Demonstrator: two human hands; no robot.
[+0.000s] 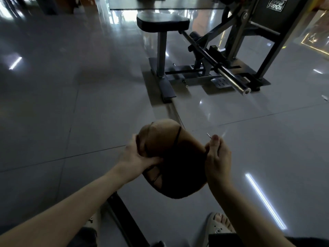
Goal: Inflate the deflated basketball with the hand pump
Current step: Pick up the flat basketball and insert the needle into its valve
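Both forearms stretch out from the bottom of the view, over my knees and my pale sandals, the right one plainer to see than the left one. Between my feet a dark flat bar lies on the glossy grey floor.

Out in front of me, held in the air above the floor, is the basketball. It is brown with black seams, slack and caved in, more a folded bowl than a sphere. My left hand has its grip on the ball's left side: the thumb presses onto the near face and the fingers curl round the far edge.

My right hand sits against the ball's right edge. Its grip is narrow, with thumb and fingers pinched on a thin metal pin, which looks like the pump's needle, though it is too small to be sure. The tip pokes up past my thumbnail, just off the ball's surface.

Farther off stands a gym machine with a padded black seat on a post and a polished steel bar slanting toward me.
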